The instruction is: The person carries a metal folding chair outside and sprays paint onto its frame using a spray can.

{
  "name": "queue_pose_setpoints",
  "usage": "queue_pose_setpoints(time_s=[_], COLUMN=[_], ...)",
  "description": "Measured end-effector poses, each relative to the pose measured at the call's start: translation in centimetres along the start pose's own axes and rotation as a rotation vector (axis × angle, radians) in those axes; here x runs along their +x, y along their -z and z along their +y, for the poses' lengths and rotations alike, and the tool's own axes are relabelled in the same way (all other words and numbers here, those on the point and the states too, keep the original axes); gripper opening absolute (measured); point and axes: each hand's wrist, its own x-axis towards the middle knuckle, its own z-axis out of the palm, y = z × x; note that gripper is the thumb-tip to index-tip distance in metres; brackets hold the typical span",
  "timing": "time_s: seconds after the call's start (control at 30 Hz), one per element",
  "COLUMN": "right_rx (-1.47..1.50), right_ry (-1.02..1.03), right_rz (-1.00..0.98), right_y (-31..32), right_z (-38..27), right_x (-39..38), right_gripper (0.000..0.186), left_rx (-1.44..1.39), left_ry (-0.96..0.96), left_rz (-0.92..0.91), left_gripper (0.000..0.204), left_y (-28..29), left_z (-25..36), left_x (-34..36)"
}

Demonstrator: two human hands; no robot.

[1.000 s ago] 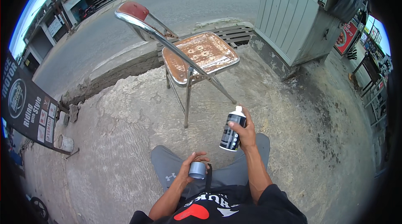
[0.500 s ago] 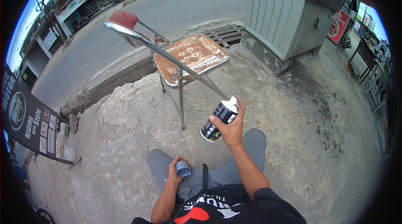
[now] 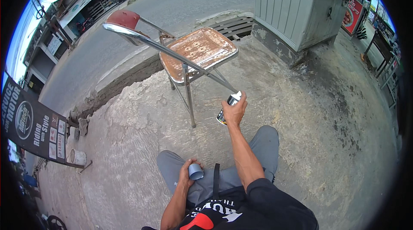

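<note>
My right hand [image 3: 234, 111] grips a black spray can [image 3: 223, 116] with a white top, held out below the right side of an old metal folding chair [image 3: 176, 53]; a finger is up by the nozzle. The chair has a red backrest [image 3: 122, 17] and a worn, rusty brown-and-white seat [image 3: 198, 47]. My left hand [image 3: 187, 170] rests on my grey trousers, holding a grey cylindrical cap [image 3: 196, 171], its open end turned up.
A dark signboard [image 3: 32, 122] stands at left beside a white bucket [image 3: 78, 157]. Behind the chair lie a drain grate [image 3: 230, 28], a concrete ledge and a road. A metal-panelled kiosk [image 3: 279, 10] is at back right, stands and a red sign [image 3: 352, 17] beyond it.
My right hand has raised the can and carried it forward toward the chair, turning it so the hand now covers much of it. My left hand has lowered slightly since the earliest view.
</note>
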Motion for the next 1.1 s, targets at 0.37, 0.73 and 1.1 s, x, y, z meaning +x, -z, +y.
queue_pose_setpoints(time_s=[0.37, 0.73, 1.1], right_rx=[0.562, 0.477, 0.393], right_ry=[0.552, 0.071, 0.365], right_rz=[-0.434, -0.141, -0.397], right_y=[-1.2, -2.0, -2.9], right_z=[-15.6, -6.8, -10.2], right_x=[-8.8, 0.6, -3.2], right_gripper=[0.085, 0.081, 0.081], left_rx=[0.032, 0.053, 0.092], left_ry=[0.007, -0.018, -0.002], left_rz=[0.015, 0.019, 0.009], left_gripper=[0.033, 0.033, 0.036], left_y=[0.1, -0.1, -1.4], left_z=[-0.7, -0.3, -0.6], left_x=[0.2, 0.2, -0.3])
